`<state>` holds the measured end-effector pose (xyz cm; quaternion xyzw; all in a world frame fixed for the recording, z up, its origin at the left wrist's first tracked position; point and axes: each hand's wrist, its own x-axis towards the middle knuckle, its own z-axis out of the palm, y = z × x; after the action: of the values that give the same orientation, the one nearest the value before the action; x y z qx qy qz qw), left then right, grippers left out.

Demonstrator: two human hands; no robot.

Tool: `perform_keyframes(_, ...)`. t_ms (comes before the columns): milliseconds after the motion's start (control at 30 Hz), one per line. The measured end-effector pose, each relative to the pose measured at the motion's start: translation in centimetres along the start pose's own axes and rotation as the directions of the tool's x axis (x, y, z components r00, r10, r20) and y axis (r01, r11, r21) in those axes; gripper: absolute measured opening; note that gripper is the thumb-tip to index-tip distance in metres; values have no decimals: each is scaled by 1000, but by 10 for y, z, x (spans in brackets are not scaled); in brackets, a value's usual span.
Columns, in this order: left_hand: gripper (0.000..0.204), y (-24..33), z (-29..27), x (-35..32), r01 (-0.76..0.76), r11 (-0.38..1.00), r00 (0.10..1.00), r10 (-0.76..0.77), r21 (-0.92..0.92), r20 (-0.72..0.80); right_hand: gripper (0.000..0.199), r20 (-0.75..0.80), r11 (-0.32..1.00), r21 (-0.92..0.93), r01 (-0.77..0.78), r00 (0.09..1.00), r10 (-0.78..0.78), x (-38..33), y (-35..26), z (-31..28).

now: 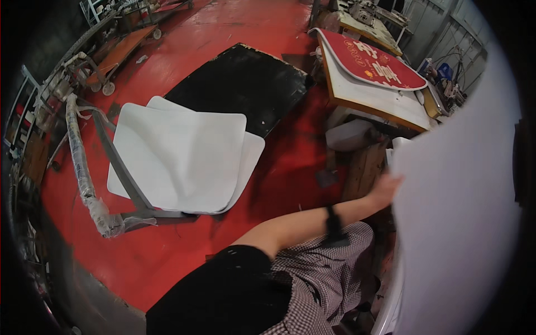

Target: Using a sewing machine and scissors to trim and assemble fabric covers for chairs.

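My left hand (pixel 384 188), its arm reaching across to the right, grips the near-left edge of a large white mat (pixel 455 223). The mat is raised and fills the right side of the view; my fingertips are partly lost at its edge. My right hand is out of sight. To the left, several white mats with rounded corners (pixel 178 153) lie in a loose, uneven stack, partly over a black board (pixel 240 84). A red printed mat (pixel 374 61) with a pale border rests on the wooden-edged table at the upper right.
A hand cart's grey metal frame (pixel 127 173) with a plastic-wrapped handle (pixel 84 162) stands at the left of the stack. The white-topped table (pixel 357 103) is at the upper right, with machinery (pixel 446 75) beside it. Wheeled racks (pixel 103 72) line the far left of the red floor (pixel 195 243).
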<state>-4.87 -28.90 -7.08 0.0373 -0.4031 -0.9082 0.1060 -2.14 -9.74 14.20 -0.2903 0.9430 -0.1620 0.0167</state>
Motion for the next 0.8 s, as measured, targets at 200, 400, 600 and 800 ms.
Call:
perform_keyframes(200,57,-29,67,11,-97,949,960,10,299,279,48,120,990,-28,139,984,-135,53,-77,27)
perform_keyframes(400,55,-23,19,-38,209,957,922,-123,-203,368,51,34,956,-123,266,964,-263,194,-157,32)
perform_keyframes(600,55,-30,-114,-89,441,800,891,-335,-406,307,69,-88,941,-310,138,981,-173,260,-153,213)
perform_keyframes(800,55,-67,-188,-81,510,698,858,-448,-502,250,55,44,928,-300,222,975,-219,221,-79,320)
